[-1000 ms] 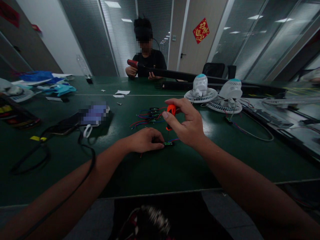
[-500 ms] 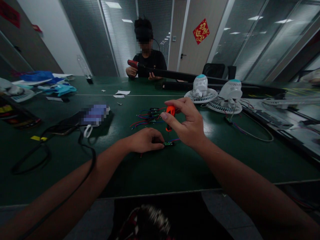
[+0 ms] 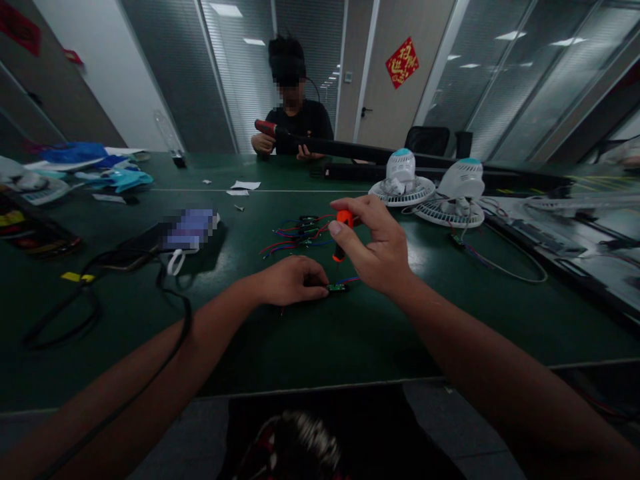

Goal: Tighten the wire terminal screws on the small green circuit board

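My left hand (image 3: 295, 280) rests on the green table and pinches the left end of a small green circuit board (image 3: 338, 288). Red and blue wires come out of the board's right end. In my right hand (image 3: 377, 247), between thumb and fingers, is an orange and black screwdriver (image 3: 342, 235). It stands nearly upright above the board, its thin shaft pointing down; whether the tip touches the board I cannot tell. Just beyond my hands lie several more small boards with red and blue wires (image 3: 300, 233).
Two white fan units (image 3: 400, 180) stand at the back right. A phone-like device (image 3: 190, 230) and a black cable (image 3: 187, 307) are on the left. Across the table (image 3: 240, 353), a person (image 3: 300, 123) holds a red and black power tool (image 3: 266, 127) against a long black bar.
The screwdriver's handle has shifted slightly and leans a little more to the right at its top. My right thumb has moved slightly; my left hand stays on the board.
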Motion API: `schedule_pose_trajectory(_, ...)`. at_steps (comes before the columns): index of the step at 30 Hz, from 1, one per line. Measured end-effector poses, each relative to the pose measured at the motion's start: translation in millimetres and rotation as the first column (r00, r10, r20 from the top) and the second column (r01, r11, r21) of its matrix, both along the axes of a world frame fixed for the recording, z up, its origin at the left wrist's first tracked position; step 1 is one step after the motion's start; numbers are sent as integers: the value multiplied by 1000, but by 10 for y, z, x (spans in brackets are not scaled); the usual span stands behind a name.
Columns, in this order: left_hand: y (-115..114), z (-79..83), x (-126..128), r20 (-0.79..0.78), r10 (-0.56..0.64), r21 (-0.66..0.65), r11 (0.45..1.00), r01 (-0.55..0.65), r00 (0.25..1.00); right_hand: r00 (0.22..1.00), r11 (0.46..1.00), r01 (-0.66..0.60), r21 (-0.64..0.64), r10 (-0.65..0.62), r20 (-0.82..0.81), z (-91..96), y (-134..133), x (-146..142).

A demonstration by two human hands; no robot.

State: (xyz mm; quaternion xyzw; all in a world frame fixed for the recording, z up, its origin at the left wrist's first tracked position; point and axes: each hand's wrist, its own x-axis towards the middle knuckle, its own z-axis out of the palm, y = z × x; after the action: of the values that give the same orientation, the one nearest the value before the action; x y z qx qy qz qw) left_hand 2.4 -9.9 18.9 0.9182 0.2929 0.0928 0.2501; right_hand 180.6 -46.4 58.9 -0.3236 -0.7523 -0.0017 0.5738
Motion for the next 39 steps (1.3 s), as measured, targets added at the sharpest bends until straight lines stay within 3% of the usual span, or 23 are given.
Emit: schedule_pose_trajectory(39,-17,26,-6,-5,13,17,1000,-12,1000,998,998,63,19,-63,22,-14,10,-4)
